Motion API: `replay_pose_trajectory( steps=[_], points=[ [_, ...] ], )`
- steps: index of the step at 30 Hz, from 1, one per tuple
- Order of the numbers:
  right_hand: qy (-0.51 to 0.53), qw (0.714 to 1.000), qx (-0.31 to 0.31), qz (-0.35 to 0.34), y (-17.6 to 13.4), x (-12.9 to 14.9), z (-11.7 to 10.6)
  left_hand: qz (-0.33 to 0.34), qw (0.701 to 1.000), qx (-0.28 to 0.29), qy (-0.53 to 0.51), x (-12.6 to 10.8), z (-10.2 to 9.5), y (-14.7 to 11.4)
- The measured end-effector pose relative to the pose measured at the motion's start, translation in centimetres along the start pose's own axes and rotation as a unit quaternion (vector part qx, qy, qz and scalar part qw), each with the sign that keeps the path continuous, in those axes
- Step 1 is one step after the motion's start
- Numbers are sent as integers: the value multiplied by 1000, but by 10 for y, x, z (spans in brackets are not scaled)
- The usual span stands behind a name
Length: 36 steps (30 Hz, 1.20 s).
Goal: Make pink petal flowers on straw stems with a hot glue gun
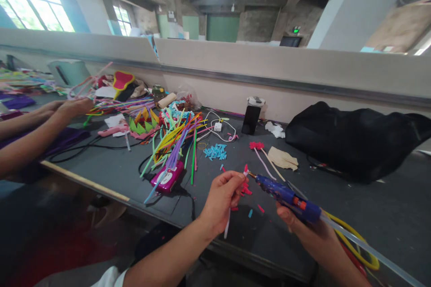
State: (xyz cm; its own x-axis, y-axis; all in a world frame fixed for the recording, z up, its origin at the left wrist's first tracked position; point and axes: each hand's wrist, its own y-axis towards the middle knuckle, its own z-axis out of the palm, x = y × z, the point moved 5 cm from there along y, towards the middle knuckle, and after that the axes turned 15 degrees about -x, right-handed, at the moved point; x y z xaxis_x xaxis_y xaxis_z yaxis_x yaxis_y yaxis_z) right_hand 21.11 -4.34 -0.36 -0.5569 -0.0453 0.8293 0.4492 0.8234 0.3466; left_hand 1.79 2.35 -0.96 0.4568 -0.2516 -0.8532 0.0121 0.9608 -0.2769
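Note:
My left hand (218, 199) pinches a pale pipe cleaner (227, 225), its lower end hanging below the fist. A small pink-red piece (246, 168) shows at the top, by my fingertips. My right hand (308, 233) is wrapped round a blue hot glue gun (279, 190), whose nozzle points left and meets or nearly meets that piece. From the gun's back a long clear glue stick (367, 244) sticks out. Loose red pieces (247, 189) lie on the table behind my left hand. Farther back is a red pipe-cleaner flower head (256, 145) with pale stems.
Blue cut pieces (215, 152) lie in a pile, left of it pipe cleaners (178, 143) over a magenta box (167, 177). A phone (251, 119) leans on a cup; a black bag (353, 139) sits right. At left, another person's hands (72, 107) work near a pink glue gun (112, 131).

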Motion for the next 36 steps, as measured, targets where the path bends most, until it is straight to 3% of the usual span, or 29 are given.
replay_pose_trajectory(
  steps=[5, 10, 21, 27, 31, 36],
  points=[
    [-15, 1000, 15, 22, -3, -6, 2, -2, 1000, -1, 0, 0, 0, 0],
    [-37, 999, 25, -11, -1, 2, 1, -3, 1000, 3, -3, 1, -1, 0],
    [-75, 979, 85, -168, 7, 25, 6, -10, 1000, 7, -19, -4, -1, -1],
    [-174, 928, 119, -307, 22, 0, 18, -7, 999, 13, -39, -7, -3, 3],
    [-235, 927, 161, -245, 34, -33, 23, 7, 999, 2, -53, -14, -7, 7],
    [-233, 925, 250, -167, 38, -55, 21, 21, 998, -1, -57, -18, -10, 9]
  ],
)
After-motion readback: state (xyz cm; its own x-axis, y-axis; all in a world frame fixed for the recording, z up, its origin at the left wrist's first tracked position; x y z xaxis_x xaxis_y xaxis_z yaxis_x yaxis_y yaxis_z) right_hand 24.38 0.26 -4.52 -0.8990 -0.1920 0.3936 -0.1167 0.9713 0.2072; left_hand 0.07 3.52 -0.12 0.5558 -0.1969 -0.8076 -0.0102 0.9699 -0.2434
